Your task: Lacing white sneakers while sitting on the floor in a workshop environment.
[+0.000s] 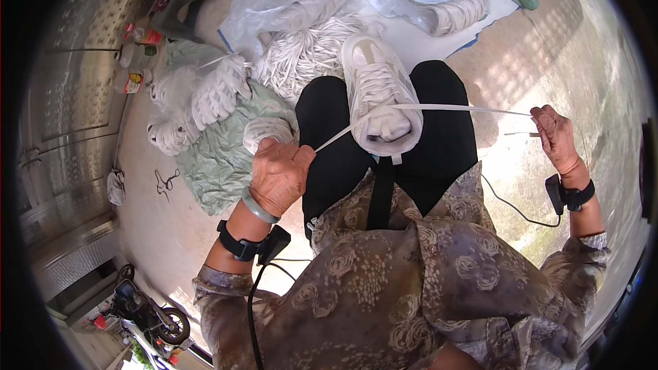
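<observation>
Left hand (279, 177), centre-left of frame, curled round one side of a white lace (466, 107); right hand (554, 138), right of frame, pinching the other, short tail poking out below. White shoe (380, 89) sits upper centre, toe toward top of frame, on the black-clad knees (442, 106), neither hand steadying it: uneven pull could twist it or tip it off. Lace looks taut; a harder tug one side could leave ends unequal. Cable (538, 223) below right hand might snag. Farther up, loose lace pile (308, 51) beside the toe could tangle.
</observation>
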The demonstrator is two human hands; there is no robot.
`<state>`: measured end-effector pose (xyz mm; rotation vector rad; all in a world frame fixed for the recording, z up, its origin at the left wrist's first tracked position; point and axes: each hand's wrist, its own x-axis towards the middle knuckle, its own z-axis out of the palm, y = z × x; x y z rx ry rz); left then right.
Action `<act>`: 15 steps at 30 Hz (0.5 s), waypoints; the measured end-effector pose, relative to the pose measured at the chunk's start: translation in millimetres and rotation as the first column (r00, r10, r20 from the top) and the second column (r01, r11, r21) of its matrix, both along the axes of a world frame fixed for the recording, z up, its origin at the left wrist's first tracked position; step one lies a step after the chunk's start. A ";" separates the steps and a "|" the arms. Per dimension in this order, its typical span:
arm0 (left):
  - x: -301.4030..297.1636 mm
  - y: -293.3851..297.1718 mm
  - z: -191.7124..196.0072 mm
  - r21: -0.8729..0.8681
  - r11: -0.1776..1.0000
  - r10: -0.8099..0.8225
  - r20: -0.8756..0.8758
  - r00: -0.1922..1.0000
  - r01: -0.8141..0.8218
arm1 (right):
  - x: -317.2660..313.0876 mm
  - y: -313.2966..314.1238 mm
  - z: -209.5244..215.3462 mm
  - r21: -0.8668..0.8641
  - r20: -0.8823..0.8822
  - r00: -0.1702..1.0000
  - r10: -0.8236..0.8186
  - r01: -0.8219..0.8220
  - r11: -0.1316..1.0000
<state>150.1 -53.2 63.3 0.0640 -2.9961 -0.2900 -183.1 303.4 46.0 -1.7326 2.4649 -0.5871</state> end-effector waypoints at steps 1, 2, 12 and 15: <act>12.3 -5.9 0.2 -0.005 1.000 0.031 0.024 0.999 -0.031 | -12.2 13.2 -5.2 0.004 -0.019 0.999 -0.047 0.047 0.999; 27.7 -14.7 -3.8 -0.038 0.997 0.069 0.020 0.997 -0.068 | -25.2 25.0 -9.0 -0.012 -0.069 0.995 -0.069 0.069 0.998; 153.0 -60.3 -61.1 0.414 0.444 0.753 0.308 0.581 -0.795 | -43.5 40.9 -79.1 0.313 0.735 0.264 -0.625 0.685 0.657; 71.6 -27.0 -55.3 0.724 -0.230 0.464 0.669 0.580 -0.651 | 34.8 -19.3 -38.5 0.473 0.867 -0.097 -0.488 0.467 0.748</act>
